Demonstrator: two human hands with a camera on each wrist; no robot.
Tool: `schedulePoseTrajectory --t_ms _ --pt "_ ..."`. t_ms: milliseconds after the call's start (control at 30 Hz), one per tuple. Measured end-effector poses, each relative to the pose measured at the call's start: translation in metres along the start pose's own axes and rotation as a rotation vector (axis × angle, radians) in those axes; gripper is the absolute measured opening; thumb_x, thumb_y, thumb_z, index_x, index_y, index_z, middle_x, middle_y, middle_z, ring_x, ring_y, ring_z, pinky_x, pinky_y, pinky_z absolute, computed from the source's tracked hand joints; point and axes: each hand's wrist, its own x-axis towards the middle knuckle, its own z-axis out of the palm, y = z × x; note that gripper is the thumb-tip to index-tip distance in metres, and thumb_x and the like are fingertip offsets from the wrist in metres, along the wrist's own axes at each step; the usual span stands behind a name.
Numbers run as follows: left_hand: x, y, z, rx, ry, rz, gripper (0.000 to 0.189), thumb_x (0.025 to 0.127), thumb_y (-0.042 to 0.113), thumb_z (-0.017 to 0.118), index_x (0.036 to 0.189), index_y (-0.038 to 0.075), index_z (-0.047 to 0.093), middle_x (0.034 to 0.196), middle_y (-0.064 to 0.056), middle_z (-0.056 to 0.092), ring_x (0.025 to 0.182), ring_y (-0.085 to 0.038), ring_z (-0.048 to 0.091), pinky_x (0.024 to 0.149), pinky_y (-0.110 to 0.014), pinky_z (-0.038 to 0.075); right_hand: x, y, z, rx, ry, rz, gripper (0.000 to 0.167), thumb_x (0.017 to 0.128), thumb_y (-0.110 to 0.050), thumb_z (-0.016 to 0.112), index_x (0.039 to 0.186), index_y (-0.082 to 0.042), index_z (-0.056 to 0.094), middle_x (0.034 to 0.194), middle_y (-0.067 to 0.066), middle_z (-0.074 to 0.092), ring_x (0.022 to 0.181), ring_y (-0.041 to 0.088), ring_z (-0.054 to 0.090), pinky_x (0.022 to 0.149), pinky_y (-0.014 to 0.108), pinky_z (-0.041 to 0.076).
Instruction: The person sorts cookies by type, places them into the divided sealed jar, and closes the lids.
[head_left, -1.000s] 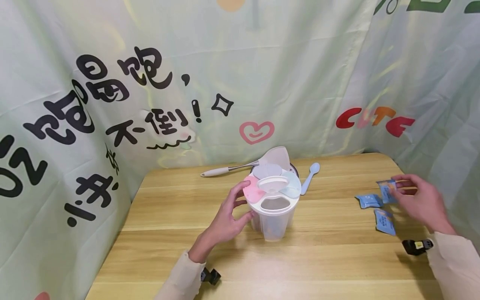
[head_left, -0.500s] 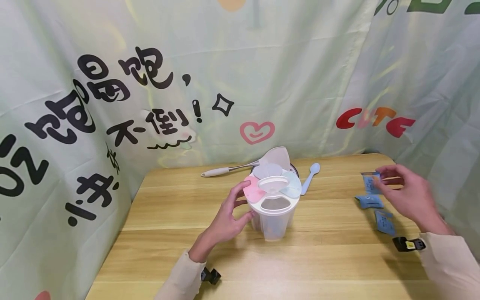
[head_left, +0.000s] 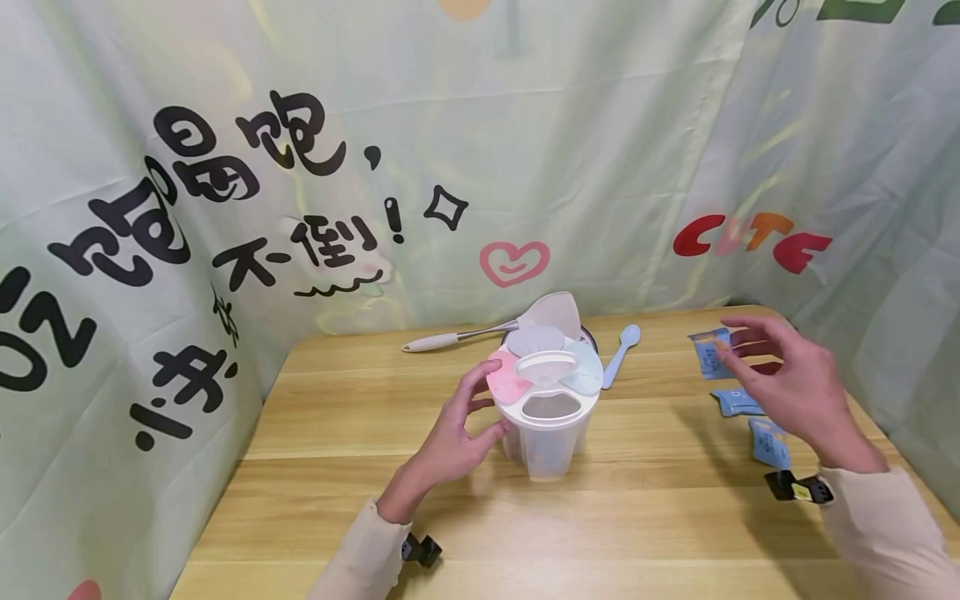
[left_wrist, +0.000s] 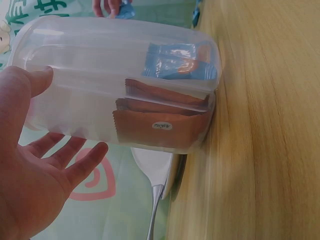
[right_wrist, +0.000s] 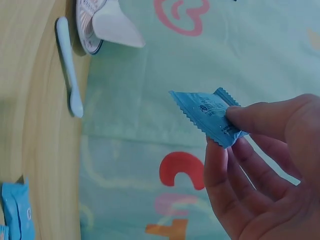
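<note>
My left hand holds the side of a clear divided storage jar, its thumb low on the wall and its fingers at the rim. The jar's lid has pink, lilac and pale blue flaps; the front opening is uncovered. Through the wall, the left wrist view shows a blue packet in one compartment and several brown packets in another. Between thumb and fingertips, my right hand pinches a small blue snack packet, raised above the table. Two more blue packets lie beneath that hand.
Behind the jar, a pale spatula with a metal shaft leans over a round, dark-rimmed dish. A light blue spoon lies right of the jar. Printed cloth hangs around the table.
My right hand has carried the pinched blue packet leftward and slightly up, away from the two packets on the table. My left hand and the jar stay in place.
</note>
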Motion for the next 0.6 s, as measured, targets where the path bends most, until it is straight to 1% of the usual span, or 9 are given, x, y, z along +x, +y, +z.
schedulePoseTrajectory --t_ms 100,267,367,600 --pt "0.0 0.0 0.0 0.0 0.001 0.0 0.084 0.096 -0.004 0.076 0.165 0.018 0.034 0.175 -0.008 0.039 0.149 -0.036 0.056 0.115 -0.05 0.059 -0.001 -0.006 0.004 0.016 0.005 -0.033 0.04 0.098 -0.013 0.082 0.136 -0.008 0.073 0.102 -0.036 0.06 0.087 -0.025 0.057 0.076 -0.005 0.048" --pt "0.0 0.0 0.0 -0.001 -0.002 -0.005 0.084 0.096 -0.004 0.076 0.165 0.018 0.034 0.175 -0.008 0.039 0.15 -0.036 0.055 0.115 -0.049 0.059 -0.005 -0.017 0.011 0.07 0.023 -0.059 0.034 0.095 -0.007 0.085 0.127 -0.009 0.076 0.102 -0.039 0.063 0.088 -0.023 0.061 0.075 -0.004 0.05" --pt "0.0 -0.001 0.0 -0.001 -0.004 -0.007 0.084 0.096 -0.003 0.076 0.165 0.019 0.034 0.175 -0.007 0.039 0.15 -0.035 0.055 0.116 -0.049 0.059 -0.008 -0.026 0.014 0.097 0.033 -0.063 0.033 0.094 -0.005 0.085 0.125 -0.008 0.076 0.103 -0.039 0.065 0.09 -0.022 0.062 0.076 -0.003 0.051" --pt "0.0 -0.001 0.0 0.0 -0.002 -0.01 0.084 0.097 -0.003 0.077 0.165 0.019 0.034 0.175 -0.007 0.039 0.149 -0.036 0.055 0.115 -0.049 0.059 -0.012 -0.048 0.019 0.147 0.062 -0.128 0.036 0.089 0.006 0.086 0.121 -0.007 0.077 0.105 -0.034 0.069 0.092 -0.018 0.065 0.08 -0.001 0.053"
